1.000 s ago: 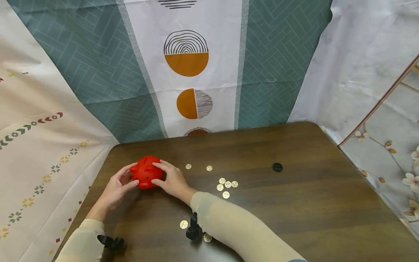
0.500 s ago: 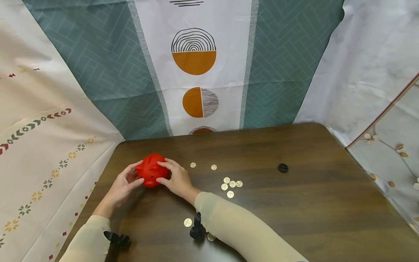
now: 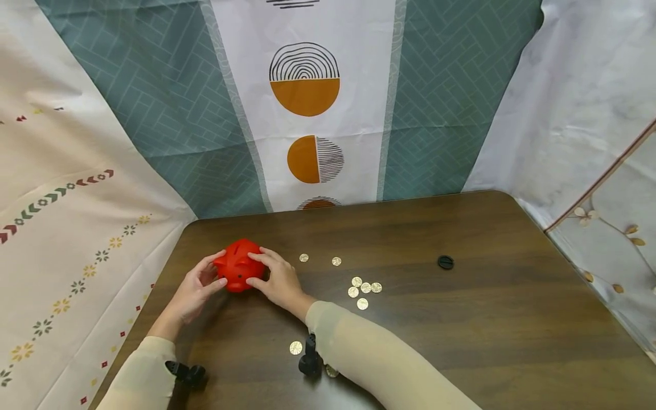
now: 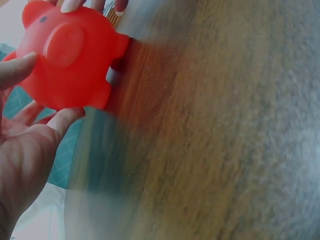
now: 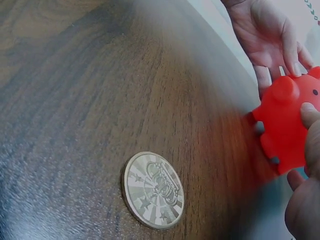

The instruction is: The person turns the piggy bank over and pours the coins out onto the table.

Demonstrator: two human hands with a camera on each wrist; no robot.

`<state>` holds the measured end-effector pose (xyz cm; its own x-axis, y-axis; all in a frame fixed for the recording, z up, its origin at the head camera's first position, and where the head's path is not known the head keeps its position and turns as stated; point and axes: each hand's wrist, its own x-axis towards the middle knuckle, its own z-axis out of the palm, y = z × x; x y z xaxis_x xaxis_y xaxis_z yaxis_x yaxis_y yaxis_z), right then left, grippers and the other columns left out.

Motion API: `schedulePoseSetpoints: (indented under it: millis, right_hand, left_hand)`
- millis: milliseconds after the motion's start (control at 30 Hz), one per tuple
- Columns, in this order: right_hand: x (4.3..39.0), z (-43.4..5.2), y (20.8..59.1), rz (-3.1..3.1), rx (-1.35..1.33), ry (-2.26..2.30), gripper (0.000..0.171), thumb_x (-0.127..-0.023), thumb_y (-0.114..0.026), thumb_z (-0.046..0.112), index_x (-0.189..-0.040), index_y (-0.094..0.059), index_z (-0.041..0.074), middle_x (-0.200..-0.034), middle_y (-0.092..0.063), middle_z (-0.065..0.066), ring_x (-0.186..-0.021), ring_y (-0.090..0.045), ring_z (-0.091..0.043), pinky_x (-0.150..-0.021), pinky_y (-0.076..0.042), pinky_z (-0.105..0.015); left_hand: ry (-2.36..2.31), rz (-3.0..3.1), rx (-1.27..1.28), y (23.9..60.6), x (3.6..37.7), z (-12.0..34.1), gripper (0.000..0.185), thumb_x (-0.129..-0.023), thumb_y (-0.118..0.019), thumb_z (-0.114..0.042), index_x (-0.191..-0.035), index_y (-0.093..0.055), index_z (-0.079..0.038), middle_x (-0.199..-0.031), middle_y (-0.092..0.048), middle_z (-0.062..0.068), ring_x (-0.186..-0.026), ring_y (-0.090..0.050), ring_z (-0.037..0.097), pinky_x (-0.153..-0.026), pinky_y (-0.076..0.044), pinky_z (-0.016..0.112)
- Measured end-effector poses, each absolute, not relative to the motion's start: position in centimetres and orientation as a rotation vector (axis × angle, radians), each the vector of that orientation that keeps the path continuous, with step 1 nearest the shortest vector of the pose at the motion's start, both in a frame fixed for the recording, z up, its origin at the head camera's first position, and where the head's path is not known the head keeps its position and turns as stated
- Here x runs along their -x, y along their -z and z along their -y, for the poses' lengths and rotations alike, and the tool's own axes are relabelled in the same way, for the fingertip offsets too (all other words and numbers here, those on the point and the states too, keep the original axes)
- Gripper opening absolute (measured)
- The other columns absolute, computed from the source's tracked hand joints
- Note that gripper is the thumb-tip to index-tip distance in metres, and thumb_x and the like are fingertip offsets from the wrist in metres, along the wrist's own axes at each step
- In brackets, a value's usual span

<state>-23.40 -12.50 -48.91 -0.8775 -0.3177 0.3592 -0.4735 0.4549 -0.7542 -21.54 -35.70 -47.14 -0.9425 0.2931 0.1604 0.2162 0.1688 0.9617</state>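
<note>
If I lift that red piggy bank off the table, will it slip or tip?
The piggy bank looks like smooth, glossy plastic with a rounded body, so it may slip in a loose grip. The left hand and right hand hold it from both sides, which should steady it. It probably stands on short stubby legs, so it likely won't roll, though a hard push could tip it.

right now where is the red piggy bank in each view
Head: the red piggy bank stands left of centre on the table, between the left hand and the right hand.
Left wrist: upper left, snout facing the camera, left hand's fingers touching it.
Right wrist: right edge.
Shared landmark: the dark wood table.
</note>
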Motion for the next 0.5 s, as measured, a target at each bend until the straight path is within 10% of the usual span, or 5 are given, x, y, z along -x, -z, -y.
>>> schedulePoseSetpoints:
  millis: [333, 500]
  right_hand:
    - [23.7, 10.6, 48.0, 2.533, -0.744, -1.437, 0.062, -0.084, -0.075, 0.037, -0.140, -0.050, 0.029, -0.144, -0.046, 0.003, -0.131, -0.044, -0.013, -0.104, -0.041, -0.036]
    - [23.4, 5.9, 46.0, 2.565, -0.810, -1.370, 0.068, -0.085, -0.071, 0.044, -0.145, -0.044, 0.027, -0.144, -0.046, 0.006, -0.133, -0.041, -0.011, -0.107, -0.038, -0.038]
  left_hand:
    - [-1.828, -2.451, -0.472, 46.5, 21.2, 35.1, 0.078, -0.091, -0.061, 0.000, -0.154, -0.018, -0.016, -0.155, -0.022, 0.020, -0.138, -0.030, 0.032, -0.097, -0.041, 0.016]
    - [-1.489, -2.856, -0.505, 44.3, 20.1, 34.0, 0.086, -0.088, -0.070, -0.009, -0.155, -0.017, -0.024, -0.157, -0.018, 0.018, -0.138, -0.023, 0.046, -0.105, -0.035, 0.055]
